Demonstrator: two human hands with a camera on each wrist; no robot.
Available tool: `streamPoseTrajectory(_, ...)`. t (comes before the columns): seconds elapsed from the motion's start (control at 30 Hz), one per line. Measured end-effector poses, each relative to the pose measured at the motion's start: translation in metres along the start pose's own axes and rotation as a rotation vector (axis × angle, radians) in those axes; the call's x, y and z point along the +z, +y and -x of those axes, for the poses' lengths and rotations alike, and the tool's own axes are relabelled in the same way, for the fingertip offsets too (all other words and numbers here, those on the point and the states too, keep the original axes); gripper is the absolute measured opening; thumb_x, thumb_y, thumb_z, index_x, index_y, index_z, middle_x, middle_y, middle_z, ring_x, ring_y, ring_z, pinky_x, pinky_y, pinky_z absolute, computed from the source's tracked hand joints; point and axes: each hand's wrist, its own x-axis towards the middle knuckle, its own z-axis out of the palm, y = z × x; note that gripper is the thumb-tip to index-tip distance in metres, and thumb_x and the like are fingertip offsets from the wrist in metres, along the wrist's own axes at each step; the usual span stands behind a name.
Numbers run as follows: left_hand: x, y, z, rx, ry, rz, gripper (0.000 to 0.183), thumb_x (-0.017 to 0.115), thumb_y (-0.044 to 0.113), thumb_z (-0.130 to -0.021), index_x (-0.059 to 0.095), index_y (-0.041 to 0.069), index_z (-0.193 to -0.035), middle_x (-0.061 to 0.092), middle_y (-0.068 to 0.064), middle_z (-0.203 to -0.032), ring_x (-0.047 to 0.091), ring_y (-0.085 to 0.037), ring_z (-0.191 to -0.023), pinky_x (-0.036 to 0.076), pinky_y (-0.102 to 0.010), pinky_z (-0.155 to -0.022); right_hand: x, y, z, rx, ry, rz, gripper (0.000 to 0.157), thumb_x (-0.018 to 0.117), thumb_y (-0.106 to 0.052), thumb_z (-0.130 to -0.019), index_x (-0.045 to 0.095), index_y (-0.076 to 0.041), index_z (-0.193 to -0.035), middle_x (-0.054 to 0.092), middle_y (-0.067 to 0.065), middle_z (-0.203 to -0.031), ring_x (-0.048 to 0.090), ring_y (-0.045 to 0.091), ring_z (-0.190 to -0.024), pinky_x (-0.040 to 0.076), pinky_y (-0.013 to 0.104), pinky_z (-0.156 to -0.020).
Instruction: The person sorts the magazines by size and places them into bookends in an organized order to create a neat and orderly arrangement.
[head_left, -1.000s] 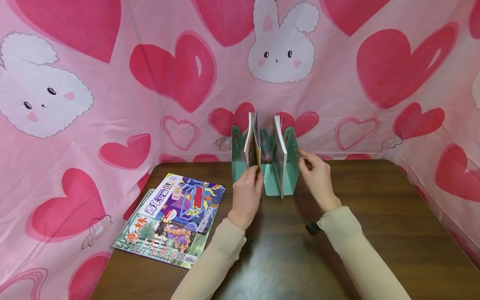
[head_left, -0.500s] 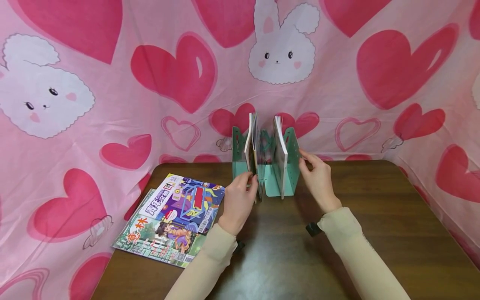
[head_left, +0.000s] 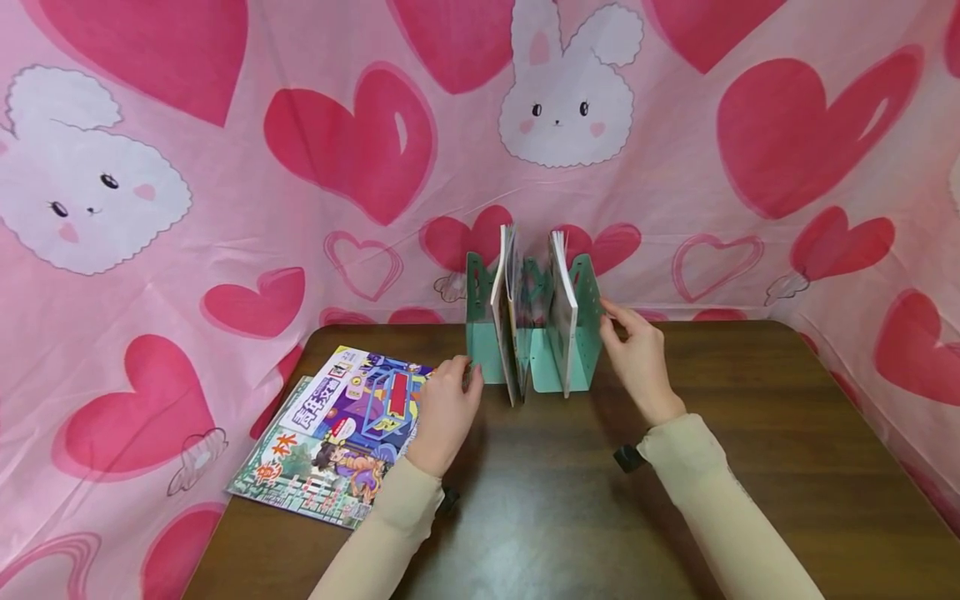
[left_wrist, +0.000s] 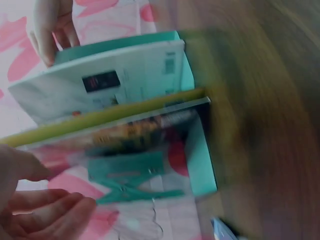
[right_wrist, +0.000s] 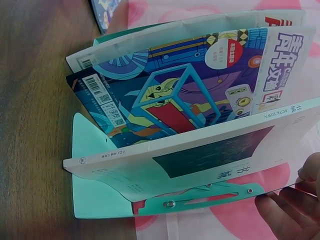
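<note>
A mint-green book rack stands at the back of the table, with several magazines upright in it. A white-spined magazine leans near its right panel; another group stands toward the left. My right hand holds the edge of the right panel, with its thumb and fingers on either side of the edge in the right wrist view. My left hand is left of the rack, fingers loosely bent and holding nothing, over the right edge of the flat magazines. A purple-blue magazine stands inside the rack.
Two magazines lie flat and overlapping at the table's left: a purple one on top of a green one. A pink cloth with hearts and rabbits hangs behind the brown wooden table.
My left hand has let go of the left group of magazines and moved left and toward me, over the flat ones. That group now stands free in the rack. The right hand stays at the panel.
</note>
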Motion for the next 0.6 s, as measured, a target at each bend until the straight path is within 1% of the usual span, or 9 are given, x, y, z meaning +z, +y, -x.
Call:
streamPoseTrajectory(0.1, -0.007, -0.012, 0.003, -0.082, -0.067, -0.035, 0.02, 0.076, 0.016, -0.094, 0.074, -0.002, -0.103, 0.073, -0.017, -0.089, 0.072, -0.034, -0.077, 0.062, -0.048, -0.069, 0.0, 0.0, 0.0, -0.001, -0.006, -0.009, 0.032, 0.065, -0.002, -0.099, 0.072, 0.0, -0.129, 0.073, 0.021, -0.121, 0.071, 0.032, -0.099, 0.04, 0.001, -0.079)
streamPoseTrajectory(0.17, -0.011, -0.022, 0.007, -0.119, -0.095, -0.063, 0.02, 0.076, 0.016, -0.094, 0.074, -0.001, -0.104, 0.073, -0.018, -0.092, 0.073, -0.037, -0.081, 0.062, -0.05, -0.072, 0.0, 0.0, 0.0, 0.0, -0.01, -0.012, 0.032, 0.066, -0.002, -0.099, 0.072, 0.0, -0.13, 0.073, 0.021, -0.121, 0.07, 0.032, -0.098, 0.041, 0.001, -0.078)
streamPoseTrajectory(0.27, -0.018, -0.036, 0.013, -0.136, -0.108, -0.109, 0.021, 0.074, 0.015, -0.094, 0.073, -0.004, -0.103, 0.074, -0.022, -0.094, 0.072, -0.043, -0.085, 0.06, -0.056, -0.075, 0.001, 0.001, 0.001, -0.001, -0.012, -0.013, 0.032, 0.066, -0.003, -0.098, 0.072, 0.0, -0.129, 0.074, 0.021, -0.121, 0.071, 0.032, -0.097, 0.041, 0.001, -0.078)
streamPoseTrajectory(0.37, -0.024, -0.05, 0.017, -0.147, -0.119, -0.156, 0.023, 0.073, 0.014, -0.093, 0.072, -0.006, -0.104, 0.072, -0.025, -0.095, 0.07, -0.047, -0.086, 0.057, -0.06, -0.073, 0.001, 0.002, 0.001, -0.003, -0.009, -0.015, 0.031, 0.066, -0.002, -0.098, 0.072, 0.001, -0.129, 0.074, 0.021, -0.12, 0.071, 0.033, -0.097, 0.04, -0.001, -0.078)
streamPoseTrajectory(0.43, -0.03, -0.059, 0.018, -0.167, -0.13, -0.175, 0.025, 0.074, 0.013, -0.093, 0.071, -0.007, -0.107, 0.072, -0.027, -0.096, 0.069, -0.049, -0.088, 0.056, -0.061, -0.073, 0.001, 0.002, 0.001, -0.005, -0.009, -0.017, 0.031, 0.066, -0.002, -0.098, 0.072, 0.001, -0.129, 0.073, 0.022, -0.12, 0.071, 0.034, -0.099, 0.04, -0.001, -0.079)
streamPoseTrajectory(0.5, -0.035, -0.068, 0.019, -0.19, -0.153, -0.198, 0.027, 0.075, 0.011, -0.092, 0.071, -0.008, -0.11, 0.071, -0.028, -0.099, 0.069, -0.05, -0.09, 0.055, -0.062, -0.075, 0.001, 0.002, 0.0, -0.004, -0.009, -0.018, 0.032, 0.066, -0.002, -0.099, 0.072, 0.001, -0.129, 0.073, 0.022, -0.121, 0.071, 0.034, -0.099, 0.039, -0.002, -0.08)
streamPoseTrajectory(0.6, -0.044, -0.082, 0.019, -0.244, -0.203, -0.221, 0.033, 0.077, 0.011, -0.09, 0.07, -0.01, -0.115, 0.07, -0.031, -0.103, 0.068, -0.052, -0.093, 0.055, -0.063, -0.079, 0.0, 0.002, 0.0, -0.002, -0.011, -0.02, 0.032, 0.066, -0.002, -0.099, 0.072, 0.001, -0.13, 0.073, 0.022, -0.121, 0.071, 0.034, -0.1, 0.04, -0.002, -0.08)
